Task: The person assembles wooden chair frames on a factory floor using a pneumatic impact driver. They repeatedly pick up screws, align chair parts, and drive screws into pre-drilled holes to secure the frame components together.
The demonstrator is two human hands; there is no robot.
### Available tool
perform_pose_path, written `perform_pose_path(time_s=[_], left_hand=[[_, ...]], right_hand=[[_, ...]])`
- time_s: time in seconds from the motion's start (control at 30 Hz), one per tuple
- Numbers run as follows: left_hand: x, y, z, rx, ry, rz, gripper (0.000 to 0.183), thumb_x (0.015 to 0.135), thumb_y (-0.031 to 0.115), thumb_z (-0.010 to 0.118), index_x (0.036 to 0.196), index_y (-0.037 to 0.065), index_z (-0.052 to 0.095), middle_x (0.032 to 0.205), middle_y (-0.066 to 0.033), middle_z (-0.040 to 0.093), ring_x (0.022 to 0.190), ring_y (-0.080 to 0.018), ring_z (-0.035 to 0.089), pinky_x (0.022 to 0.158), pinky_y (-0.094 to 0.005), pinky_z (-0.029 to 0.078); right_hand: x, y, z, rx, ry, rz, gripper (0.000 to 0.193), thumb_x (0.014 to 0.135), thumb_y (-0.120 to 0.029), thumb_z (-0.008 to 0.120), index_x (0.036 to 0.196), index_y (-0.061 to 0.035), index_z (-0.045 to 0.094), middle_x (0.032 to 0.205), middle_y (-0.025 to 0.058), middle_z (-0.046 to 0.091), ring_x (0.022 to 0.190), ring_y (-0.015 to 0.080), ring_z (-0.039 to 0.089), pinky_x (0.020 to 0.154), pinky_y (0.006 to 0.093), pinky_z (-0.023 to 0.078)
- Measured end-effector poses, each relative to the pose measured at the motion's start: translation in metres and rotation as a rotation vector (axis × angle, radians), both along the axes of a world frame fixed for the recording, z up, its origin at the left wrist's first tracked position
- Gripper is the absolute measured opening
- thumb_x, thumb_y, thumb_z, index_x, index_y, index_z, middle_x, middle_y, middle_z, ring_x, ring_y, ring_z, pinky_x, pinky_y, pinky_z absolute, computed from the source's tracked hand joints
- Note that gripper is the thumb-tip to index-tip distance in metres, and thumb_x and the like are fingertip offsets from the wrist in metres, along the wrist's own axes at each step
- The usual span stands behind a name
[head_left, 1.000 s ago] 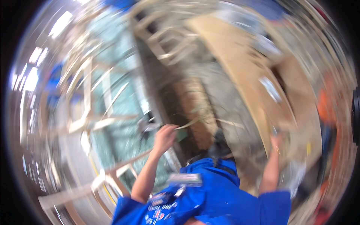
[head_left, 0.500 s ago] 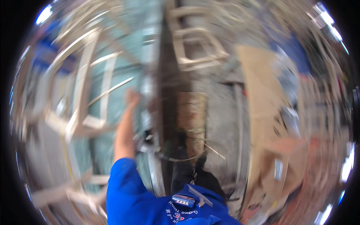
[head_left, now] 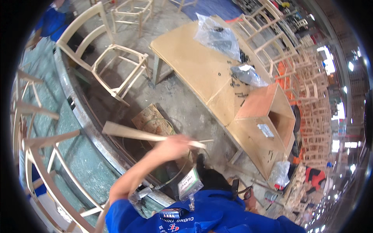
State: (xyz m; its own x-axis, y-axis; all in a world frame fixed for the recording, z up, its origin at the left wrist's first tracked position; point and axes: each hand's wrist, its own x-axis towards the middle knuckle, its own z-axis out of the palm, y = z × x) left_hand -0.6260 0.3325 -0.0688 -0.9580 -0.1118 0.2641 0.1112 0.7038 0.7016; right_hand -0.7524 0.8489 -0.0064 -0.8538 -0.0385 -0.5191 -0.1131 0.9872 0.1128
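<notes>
My left hand (head_left: 175,148) is closed around a pale wooden slat (head_left: 130,132), a chair part that is broader at its left end. It is held above the floor between the two tables, and the hand is slightly blurred. Low on the right, close to my body, my right hand (head_left: 252,202) is only partly visible. It is curled at a dark object (head_left: 236,188) that I cannot make out. Beyond the slat, a bare wooden chair frame (head_left: 120,72) without a seat panel stands on the floor.
Along the left runs a green-topped workbench (head_left: 70,116) with a metal edge, bearing chair frames (head_left: 50,155). At right, a brown-topped table (head_left: 186,58) carries plastic bags (head_left: 217,37), small dark hardware and an open box (head_left: 268,120). A worn board (head_left: 155,120) lies below. Another person (head_left: 50,19) is at far left.
My view has turned to the right, away from the green bench. My left hand was over the bench beside a chair frame; now it holds the wooden slat near my front. My right hand has come into view.
</notes>
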Motion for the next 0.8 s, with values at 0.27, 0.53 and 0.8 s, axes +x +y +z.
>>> perform_pose_path(time_s=[0.27,0.53,0.8], left_hand=[[-0.265,-0.001,0.02,-0.772,0.174,-0.247,0.039,0.079,0.022,0.053,0.117,0.018,0.049,0.102,-0.0073,0.052,0.101,-0.0202,0.049,0.084,-0.0413,0.037],[-0.092,0.201,-0.003,-0.006,0.195,0.884,0.05,0.079,0.023,0.062,0.124,0.009,0.045,0.129,-0.0148,0.042,0.121,-0.0316,0.039,0.094,-0.0519,0.034],[0.213,0.383,0.171,-0.312,0.256,1.954,0.028,0.077,0.008,0.064,0.104,0.005,0.056,0.101,-0.014,0.058,0.095,-0.0313,0.057,0.082,-0.0395,0.047]], right_hand=[[-0.105,-0.002,-0.072,-0.544,-0.26,0.169,0.088,0.061,-0.011,0.067,0.138,-0.0111,0.025,0.107,0.022,0.054,0.098,0.0349,0.054,0.085,0.04,0.044],[-0.103,-0.03,-0.045,-0.83,-0.779,0.349,0.085,0.061,0.0,0.062,0.137,-0.0031,0.025,0.124,0.0178,0.042,0.11,0.0262,0.046,0.094,0.0341,0.037],[0.004,-0.184,0.013,-0.56,-1.289,1.373,0.085,0.055,0.004,0.056,0.136,-0.0016,0.029,0.125,0.0137,0.044,0.115,0.0241,0.044,0.097,0.0304,0.033]])
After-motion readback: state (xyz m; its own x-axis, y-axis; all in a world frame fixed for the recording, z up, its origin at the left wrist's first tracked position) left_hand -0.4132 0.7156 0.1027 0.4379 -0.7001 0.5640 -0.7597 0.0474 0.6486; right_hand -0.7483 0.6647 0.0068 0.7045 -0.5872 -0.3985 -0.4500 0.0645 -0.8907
